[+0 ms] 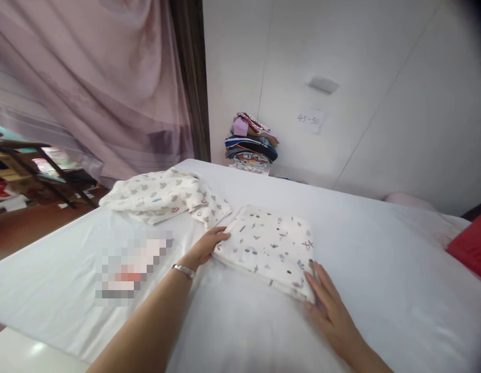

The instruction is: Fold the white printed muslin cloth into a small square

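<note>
From the head camera, a folded rectangle of white fabric with small multicoloured prints [269,248] lies between the separated hands, on a smooth white sheet [364,259]. The left hand [205,245] touches its left edge, the right hand [330,303] its right; I cannot tell whether either grips.

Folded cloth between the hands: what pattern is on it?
Folded cloth: small scattered multicoloured motifs on white; best in head view.

This looks like a textile workroom: a broad, white-covered table [364,259] bears folded printed cloth [269,248], with a fabric stack [251,145] and handwritten "45-50" note [308,120] beyond.
</note>
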Available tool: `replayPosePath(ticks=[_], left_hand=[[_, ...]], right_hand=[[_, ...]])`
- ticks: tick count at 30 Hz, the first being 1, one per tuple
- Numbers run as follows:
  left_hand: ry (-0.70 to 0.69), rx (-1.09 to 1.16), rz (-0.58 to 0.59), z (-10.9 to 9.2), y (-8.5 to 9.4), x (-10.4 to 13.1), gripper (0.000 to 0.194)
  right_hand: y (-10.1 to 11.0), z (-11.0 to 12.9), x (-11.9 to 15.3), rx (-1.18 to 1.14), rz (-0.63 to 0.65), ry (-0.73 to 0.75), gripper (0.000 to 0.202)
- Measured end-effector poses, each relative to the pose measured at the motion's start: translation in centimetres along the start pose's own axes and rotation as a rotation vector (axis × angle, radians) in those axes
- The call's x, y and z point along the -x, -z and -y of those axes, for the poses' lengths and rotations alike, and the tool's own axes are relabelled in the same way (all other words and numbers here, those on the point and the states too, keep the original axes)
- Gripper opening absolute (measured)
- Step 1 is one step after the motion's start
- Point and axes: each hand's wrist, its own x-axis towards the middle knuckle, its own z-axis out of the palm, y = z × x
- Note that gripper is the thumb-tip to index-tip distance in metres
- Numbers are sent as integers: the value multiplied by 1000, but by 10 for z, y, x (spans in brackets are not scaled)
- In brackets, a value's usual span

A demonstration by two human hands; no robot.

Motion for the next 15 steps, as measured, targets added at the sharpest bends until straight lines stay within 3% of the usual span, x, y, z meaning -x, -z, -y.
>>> replayPosePath(ticks=[2,4,10,15], left_hand=[[5,6,-14,0,-1,0,47],[0,13,-38,-2,-3,2,42],[-69,45,-123,-21,-20,19,57],[-221,28,-126,-44,-36,38,69]], right_hand=[[1,-1,4,141,15,215,64],[1,-1,2,235,8,323,66],[1,-4,-15,326,-43,457,60],[12,-10,-26,186,-203,595,64]])
